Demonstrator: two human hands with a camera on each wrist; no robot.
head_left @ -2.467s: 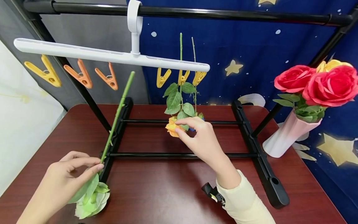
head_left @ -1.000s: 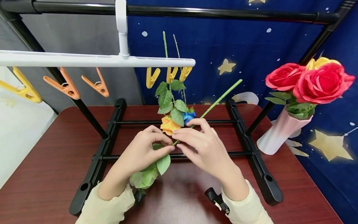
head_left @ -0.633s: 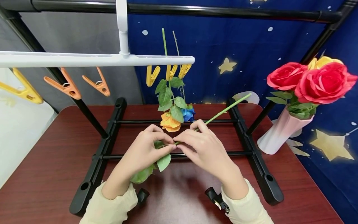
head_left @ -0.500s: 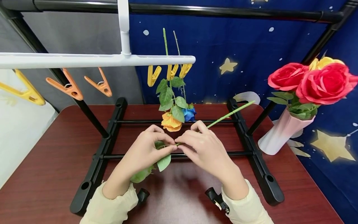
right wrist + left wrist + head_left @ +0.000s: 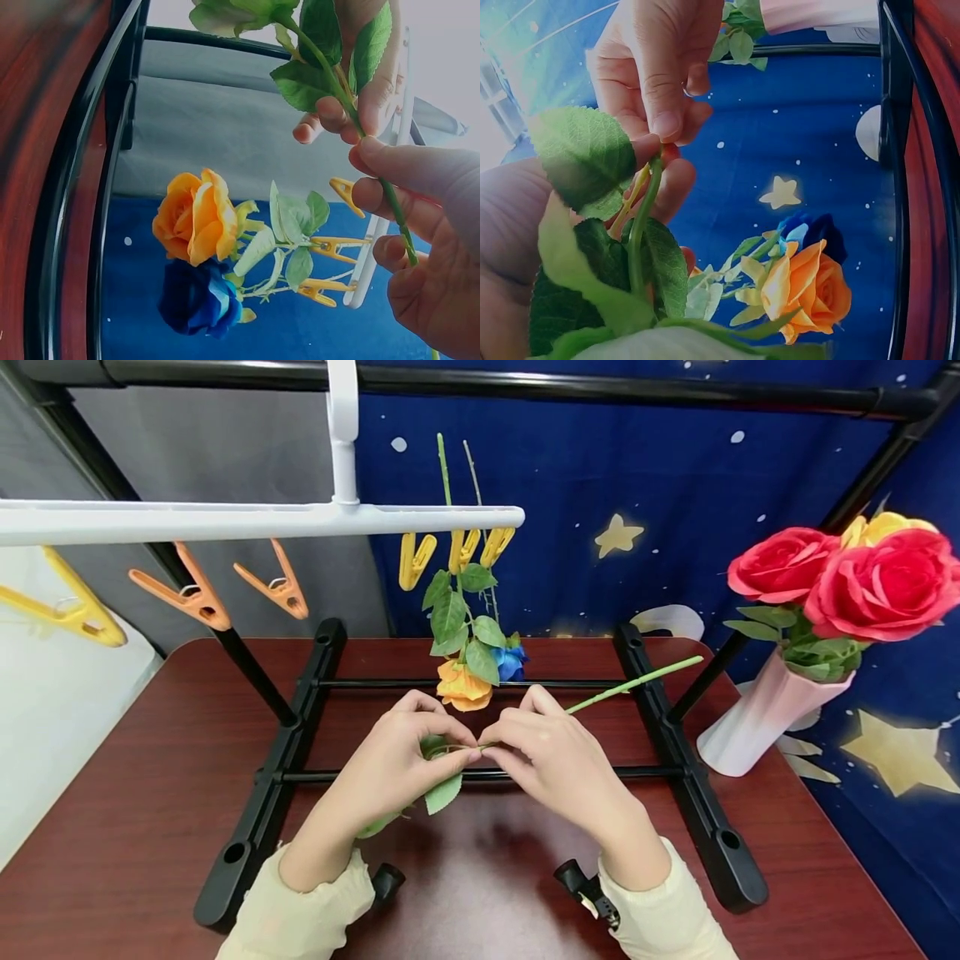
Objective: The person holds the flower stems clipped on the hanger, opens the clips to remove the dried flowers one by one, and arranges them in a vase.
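Both hands meet over the table's middle and pinch the stem (image 5: 633,682) of a pale green artificial flower. My left hand (image 5: 459,750) holds it near the leaves (image 5: 442,792), with the bloom under the palm. My right hand (image 5: 497,745) grips the stem just to the right, and the bare end points right. In the left wrist view the stem (image 5: 640,225) runs up into the right hand's fingers (image 5: 664,82). The right wrist view shows the stem (image 5: 341,90), the bloom (image 5: 232,15) and my right hand (image 5: 409,225).
An orange rose (image 5: 463,687) and a blue rose (image 5: 512,662) hang head-down from yellow clips (image 5: 462,548) on a white hanger (image 5: 262,518), just behind my hands. A black rack (image 5: 678,760) stands on the table. A pink vase (image 5: 757,722) with red roses (image 5: 847,581) is at the right.
My left hand carried the green flower from the table's left to the middle and my right hand took hold of its stem. The stem's free end has since tilted lower to the right.
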